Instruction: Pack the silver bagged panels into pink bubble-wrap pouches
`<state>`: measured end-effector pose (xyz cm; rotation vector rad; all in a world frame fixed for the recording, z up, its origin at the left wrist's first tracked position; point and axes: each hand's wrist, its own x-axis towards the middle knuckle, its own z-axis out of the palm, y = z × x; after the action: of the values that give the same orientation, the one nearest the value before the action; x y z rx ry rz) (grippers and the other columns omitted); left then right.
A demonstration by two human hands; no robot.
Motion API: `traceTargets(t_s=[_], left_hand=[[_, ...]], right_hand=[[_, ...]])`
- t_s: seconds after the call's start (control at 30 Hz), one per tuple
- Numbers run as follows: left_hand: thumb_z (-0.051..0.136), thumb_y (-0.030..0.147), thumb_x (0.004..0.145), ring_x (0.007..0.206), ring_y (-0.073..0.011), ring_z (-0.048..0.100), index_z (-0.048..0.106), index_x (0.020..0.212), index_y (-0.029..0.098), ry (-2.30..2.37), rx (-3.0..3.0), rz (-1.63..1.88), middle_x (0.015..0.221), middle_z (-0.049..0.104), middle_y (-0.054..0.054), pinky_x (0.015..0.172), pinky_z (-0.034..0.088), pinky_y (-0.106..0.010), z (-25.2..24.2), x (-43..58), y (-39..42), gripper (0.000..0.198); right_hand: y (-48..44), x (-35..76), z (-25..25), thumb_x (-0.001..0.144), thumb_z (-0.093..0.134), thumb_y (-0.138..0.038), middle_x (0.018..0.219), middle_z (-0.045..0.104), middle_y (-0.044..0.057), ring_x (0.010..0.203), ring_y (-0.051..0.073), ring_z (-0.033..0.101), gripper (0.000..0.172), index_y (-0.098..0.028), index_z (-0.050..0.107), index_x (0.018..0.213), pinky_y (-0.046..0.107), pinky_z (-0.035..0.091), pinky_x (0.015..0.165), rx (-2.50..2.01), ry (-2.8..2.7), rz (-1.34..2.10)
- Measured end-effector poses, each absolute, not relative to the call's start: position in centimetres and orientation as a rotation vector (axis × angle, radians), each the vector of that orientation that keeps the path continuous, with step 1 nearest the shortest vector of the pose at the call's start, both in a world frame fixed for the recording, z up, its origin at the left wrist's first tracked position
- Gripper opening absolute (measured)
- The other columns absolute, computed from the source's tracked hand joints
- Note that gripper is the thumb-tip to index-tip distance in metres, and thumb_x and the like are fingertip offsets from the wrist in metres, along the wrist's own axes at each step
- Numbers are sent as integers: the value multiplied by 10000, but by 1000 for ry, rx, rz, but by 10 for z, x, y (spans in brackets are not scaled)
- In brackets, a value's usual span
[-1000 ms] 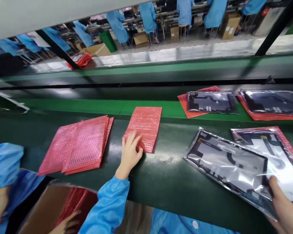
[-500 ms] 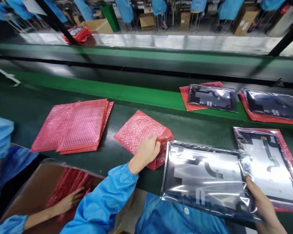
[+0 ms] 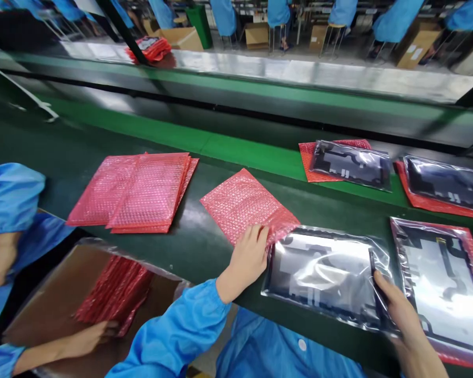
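My left hand (image 3: 246, 261) grips the near edge of a red bubble-wrap bag (image 3: 242, 202) that lies slantwise on the dark green table, fingers curled over the edge. My right hand (image 3: 402, 310) holds the right end of a flat display panel (image 3: 327, 275) in clear shiny plastic, thumb on top. The panel's upper left corner meets the bag's right edge; whether it is inside the bag is hidden. To the right, another plastic-wrapped panel (image 3: 451, 278) lies on a red bag.
Red bubble bags (image 3: 150, 191) lie stacked to the left. At lower left, a co-worker's hand (image 3: 84, 338) touches red bags (image 3: 112, 291) in a lined carton (image 3: 51, 304). Wrapped panels (image 3: 350, 163) rest on red bags along the green strip (image 3: 220, 147).
My right hand has brought the panel lower and leftward to the bag's edge. My left fingers now lie farther over that edge. The view has swung slightly left.
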<state>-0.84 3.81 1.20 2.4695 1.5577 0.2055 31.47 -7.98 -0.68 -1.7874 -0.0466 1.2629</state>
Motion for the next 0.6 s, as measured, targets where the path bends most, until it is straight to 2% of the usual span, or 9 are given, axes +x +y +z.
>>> traceTargets(t_s=[0.07, 0.13, 0.2, 0.27, 0.37, 0.5, 0.6], left_hand=[[506, 83, 807, 1337, -328, 453, 460, 1383, 138, 1610, 2483, 259, 1433, 495, -184, 1106, 395, -478, 4, -14, 29, 580], [544, 138, 823, 1317, -350, 472, 508, 1329, 133, 1761, 2449, 303, 1411, 512, -200, 1058, 421, -487, -3, -21, 22, 507], [567, 212, 854, 1141, -344, 577, 606, 1126, 146, 1950, 2393, 278, 1197, 623, -185, 925, 474, -459, -6, -28, 18, 282], [556, 268, 894, 913, -298, 629, 617, 875, 187, 2055, 2355, 209, 920, 657, -124, 794, 478, -410, -7, -31, 14, 104], [494, 281, 954, 731, -233, 628, 568, 725, 220, 2010, 2363, 215, 727, 630, -52, 702, 445, -354, -8, -30, 7, 248], [462, 266, 976, 672, -201, 649, 584, 734, 218, 1988, 2328, 335, 693, 641, -12, 616, 408, -317, -9, -15, -1, 275], [449, 263, 970, 649, -199, 660, 592, 716, 217, 1973, 2311, 448, 680, 651, -14, 574, 392, -305, -8, 3, -2, 294]], right_hand=[[-72, 309, -6, 616, 897, -453, 836, 779, 5, 785, 257, 763, 484, -218, 731, 1004, 306, 637, 618, -1736, -14, 1249], [-65, 303, -8, 652, 884, -487, 852, 783, 7, 760, 240, 761, 527, -215, 719, 1072, 301, 633, 619, -1671, -14, 1250], [-60, 300, -12, 697, 855, -517, 863, 784, 18, 749, 234, 760, 542, -202, 710, 1113, 299, 627, 609, -1613, -43, 1297], [-56, 298, -16, 712, 841, -542, 865, 785, 30, 758, 242, 761, 571, -185, 703, 1136, 302, 623, 604, -1578, -61, 1332], [-47, 295, -20, 713, 826, -580, 905, 789, 49, 777, 253, 764, 615, -169, 691, 1149, 308, 620, 604, -1541, -74, 1276], [-37, 294, -25, 759, 773, -623, 1038, 786, 74, 814, 232, 763, 610, -166, 686, 1155, 299, 617, 645, -1468, -78, 1149], [-37, 296, -42, 776, 770, -605, 1048, 786, 82, 844, 240, 764, 635, -150, 670, 1207, 315, 619, 687, -1410, -62, 1054]])
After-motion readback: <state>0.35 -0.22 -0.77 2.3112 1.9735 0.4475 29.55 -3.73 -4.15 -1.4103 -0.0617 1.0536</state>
